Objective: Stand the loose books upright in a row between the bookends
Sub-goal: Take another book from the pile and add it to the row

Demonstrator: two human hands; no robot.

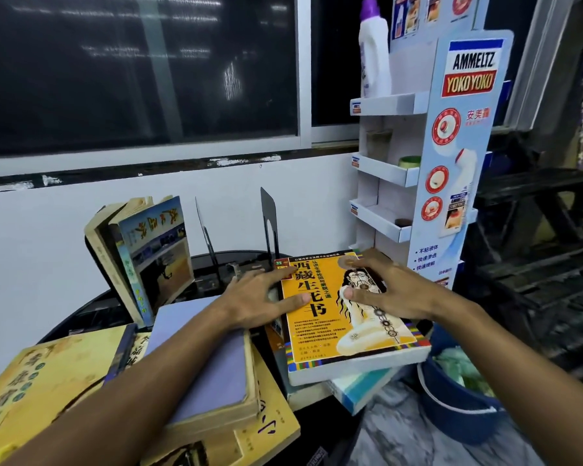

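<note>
Orange book (347, 317) flat on a pile just in front of the black bookends (270, 227), long axis toward them, left hand (260, 297) and right hand (384, 294) splayed wide on its cover, equally near, nothing gripped.

Both hands (260, 297) seemingly on orange book (344, 317)

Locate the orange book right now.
Head view, right of centre: the orange book lies flat atop a stack, both hands on its cover, just in front of the black bookends.
</note>
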